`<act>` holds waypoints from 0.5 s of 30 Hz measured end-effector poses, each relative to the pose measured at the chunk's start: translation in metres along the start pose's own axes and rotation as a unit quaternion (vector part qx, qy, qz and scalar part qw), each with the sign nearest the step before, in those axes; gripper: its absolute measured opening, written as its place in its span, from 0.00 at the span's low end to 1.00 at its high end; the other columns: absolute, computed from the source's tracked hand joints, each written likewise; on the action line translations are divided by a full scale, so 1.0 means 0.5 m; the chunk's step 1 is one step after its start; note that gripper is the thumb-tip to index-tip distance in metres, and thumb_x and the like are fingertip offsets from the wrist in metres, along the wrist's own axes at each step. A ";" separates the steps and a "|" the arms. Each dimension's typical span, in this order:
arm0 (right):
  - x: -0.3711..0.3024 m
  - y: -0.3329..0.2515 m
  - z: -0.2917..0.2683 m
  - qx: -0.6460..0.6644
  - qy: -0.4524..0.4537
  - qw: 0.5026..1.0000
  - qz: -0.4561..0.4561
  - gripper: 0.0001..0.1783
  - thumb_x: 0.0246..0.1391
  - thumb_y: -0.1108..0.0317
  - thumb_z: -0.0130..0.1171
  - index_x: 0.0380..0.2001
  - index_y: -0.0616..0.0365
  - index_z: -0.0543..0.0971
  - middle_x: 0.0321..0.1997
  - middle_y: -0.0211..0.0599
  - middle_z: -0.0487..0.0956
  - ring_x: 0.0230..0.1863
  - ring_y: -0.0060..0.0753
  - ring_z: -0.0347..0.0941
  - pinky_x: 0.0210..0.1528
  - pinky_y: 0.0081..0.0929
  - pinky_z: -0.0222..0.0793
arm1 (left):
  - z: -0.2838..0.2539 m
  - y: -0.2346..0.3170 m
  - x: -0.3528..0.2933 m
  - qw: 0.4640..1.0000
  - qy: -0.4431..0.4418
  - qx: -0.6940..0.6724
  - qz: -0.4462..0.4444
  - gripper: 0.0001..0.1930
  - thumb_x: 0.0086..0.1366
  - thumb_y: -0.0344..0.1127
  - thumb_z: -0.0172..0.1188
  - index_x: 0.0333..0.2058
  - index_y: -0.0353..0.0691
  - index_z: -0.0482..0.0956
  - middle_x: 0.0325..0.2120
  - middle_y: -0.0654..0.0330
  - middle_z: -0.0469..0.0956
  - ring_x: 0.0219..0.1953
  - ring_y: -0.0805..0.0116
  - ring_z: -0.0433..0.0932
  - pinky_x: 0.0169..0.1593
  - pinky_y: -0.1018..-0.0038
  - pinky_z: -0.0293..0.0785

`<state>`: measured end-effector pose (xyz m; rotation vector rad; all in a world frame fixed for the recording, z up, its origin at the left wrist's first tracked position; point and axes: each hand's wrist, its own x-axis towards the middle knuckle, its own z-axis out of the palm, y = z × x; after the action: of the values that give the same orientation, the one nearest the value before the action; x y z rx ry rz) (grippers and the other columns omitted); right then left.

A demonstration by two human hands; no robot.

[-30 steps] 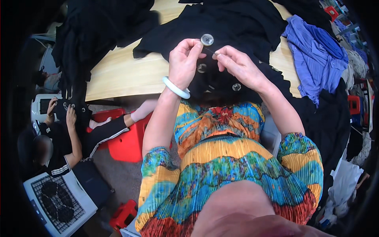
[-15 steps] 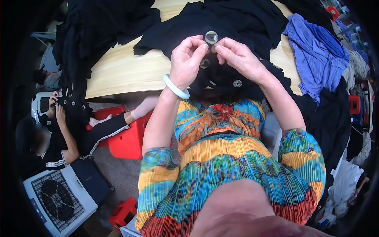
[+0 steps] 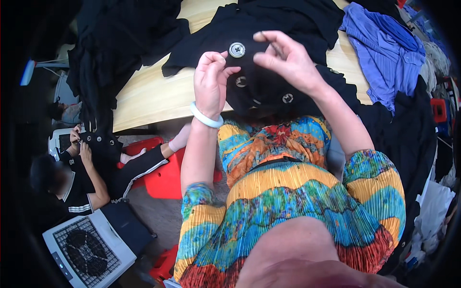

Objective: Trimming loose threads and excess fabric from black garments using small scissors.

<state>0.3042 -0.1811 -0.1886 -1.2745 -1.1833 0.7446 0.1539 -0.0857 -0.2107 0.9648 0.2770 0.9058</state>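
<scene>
Fingers of the left hand (image 3: 209, 84) curl just beside a round, pale-rimmed button (image 3: 236, 50) against a black garment (image 3: 307, 29), gripping what I can't tell, and the right hand (image 3: 295, 62) hovers past it, thumb and forefinger spread apart. 2 more buttons (image 3: 287, 98) show on that cloth, draped over a pale wooden table (image 3: 158, 98). Rumpled blue cloth (image 3: 384, 53) lies along the right; away left, a co-worker (image 3: 97, 187) handles buttoned black fabric (image 3: 104, 152).
</scene>
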 end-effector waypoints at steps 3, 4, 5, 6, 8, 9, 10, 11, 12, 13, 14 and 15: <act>0.021 0.004 -0.011 -0.034 0.021 0.999 0.014 0.17 0.45 0.68 0.57 0.40 0.62 0.71 0.22 0.19 0.66 0.25 0.09 0.60 0.28 0.08 0.56 | 0.009 -0.005 -0.006 0.999 -0.003 0.051 0.002 0.03 0.57 0.26 0.46 0.32 0.38 0.65 0.31 0.59 0.67 0.34 0.75 0.68 0.38 0.74 0.71; 0.027 0.013 -0.004 -0.029 0.021 0.999 -0.017 0.15 0.45 0.67 0.57 0.36 0.64 0.73 0.22 0.21 0.68 0.24 0.10 0.60 0.28 0.10 0.57 | 0.016 -0.003 -0.008 0.998 -0.001 0.055 -0.001 0.05 0.56 0.25 0.48 0.33 0.38 0.65 0.31 0.60 0.67 0.33 0.75 0.69 0.37 0.76 0.71; 0.033 0.023 0.001 -0.024 0.021 0.998 -0.048 0.14 0.45 0.65 0.58 0.33 0.65 0.74 0.21 0.22 0.69 0.24 0.11 0.61 0.27 0.11 0.57 | 0.016 -0.005 -0.007 0.998 -0.002 0.057 -0.001 0.05 0.56 0.25 0.48 0.33 0.38 0.65 0.31 0.60 0.67 0.33 0.75 0.69 0.37 0.76 0.71; 0.037 0.030 0.004 -0.021 0.004 0.999 -0.035 0.12 0.45 0.65 0.58 0.29 0.64 0.75 0.23 0.24 0.71 0.24 0.12 0.62 0.27 0.13 0.59 | 0.013 -0.007 -0.008 0.997 -0.005 0.082 0.002 0.07 0.55 0.23 0.50 0.33 0.38 0.65 0.31 0.61 0.67 0.32 0.76 0.69 0.37 0.78 0.71; 0.034 0.033 0.005 -0.065 0.015 0.997 -0.024 0.11 0.44 0.66 0.58 0.28 0.64 0.75 0.21 0.27 0.71 0.23 0.14 0.63 0.26 0.14 0.59 | 0.013 -0.012 -0.008 0.994 -0.008 0.112 0.006 0.11 0.52 0.21 0.53 0.34 0.37 0.64 0.31 0.61 0.67 0.32 0.76 0.69 0.36 0.81 0.71; 0.033 0.034 0.006 -0.111 0.026 0.993 -0.013 0.10 0.43 0.66 0.58 0.27 0.63 0.75 0.20 0.29 0.71 0.21 0.16 0.63 0.25 0.16 0.60 | 0.016 -0.014 -0.008 0.993 -0.010 0.117 0.008 0.12 0.51 0.20 0.54 0.35 0.37 0.64 0.31 0.62 0.67 0.32 0.77 0.70 0.35 0.83 0.71; 0.032 0.034 0.006 -0.110 0.024 0.994 -0.013 0.10 0.43 0.66 0.58 0.27 0.63 0.75 0.20 0.29 0.71 0.21 0.16 0.63 0.25 0.16 0.60 | 0.017 -0.017 -0.007 0.992 -0.010 0.127 0.009 0.15 0.51 0.20 0.55 0.37 0.36 0.64 0.32 0.61 0.67 0.33 0.77 0.70 0.35 0.83 0.71; 0.032 0.032 0.006 -0.167 0.039 0.984 -0.045 0.09 0.42 0.67 0.58 0.26 0.62 0.75 0.20 0.32 0.70 0.20 0.21 0.65 0.25 0.18 0.61 | 0.018 -0.022 -0.006 0.989 -0.011 0.148 0.015 0.15 0.51 0.20 0.55 0.38 0.36 0.63 0.33 0.61 0.67 0.33 0.77 0.70 0.35 0.83 0.71; 0.033 0.031 0.008 -0.224 0.055 0.970 -0.078 0.08 0.41 0.69 0.57 0.25 0.62 0.74 0.20 0.35 0.70 0.19 0.26 0.66 0.24 0.21 0.62 | 0.019 -0.024 -0.005 0.985 -0.013 0.169 0.022 0.16 0.52 0.21 0.54 0.40 0.36 0.63 0.33 0.61 0.67 0.33 0.77 0.70 0.35 0.82 0.71; 0.034 0.036 0.011 -0.223 0.052 0.970 -0.078 0.08 0.41 0.69 0.57 0.25 0.62 0.74 0.20 0.35 0.70 0.19 0.26 0.66 0.24 0.21 0.62 | 0.020 -0.023 -0.006 0.981 -0.017 0.190 0.026 0.18 0.53 0.21 0.53 0.43 0.36 0.64 0.34 0.61 0.67 0.34 0.77 0.70 0.34 0.83 0.71; 0.037 0.046 0.016 -0.235 0.070 0.960 -0.131 0.07 0.41 0.70 0.57 0.24 0.62 0.73 0.20 0.37 0.70 0.20 0.31 0.67 0.23 0.23 0.62 | 0.017 -0.024 -0.005 0.981 -0.014 0.190 0.027 0.18 0.53 0.21 0.53 0.43 0.36 0.64 0.34 0.61 0.67 0.34 0.77 0.70 0.34 0.83 0.71; 0.039 0.051 0.019 -0.249 0.088 0.947 -0.184 0.07 0.40 0.71 0.56 0.23 0.63 0.72 0.20 0.39 0.69 0.20 0.36 0.68 0.23 0.25 0.63 | 0.013 -0.026 -0.003 0.979 -0.019 0.200 0.028 0.17 0.54 0.22 0.53 0.44 0.36 0.64 0.35 0.60 0.68 0.35 0.76 0.70 0.35 0.82 0.72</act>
<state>0.3054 -0.1551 -0.2094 -1.4318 -1.4588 0.0495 0.1638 -0.0940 -0.2180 1.3652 0.4104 0.8986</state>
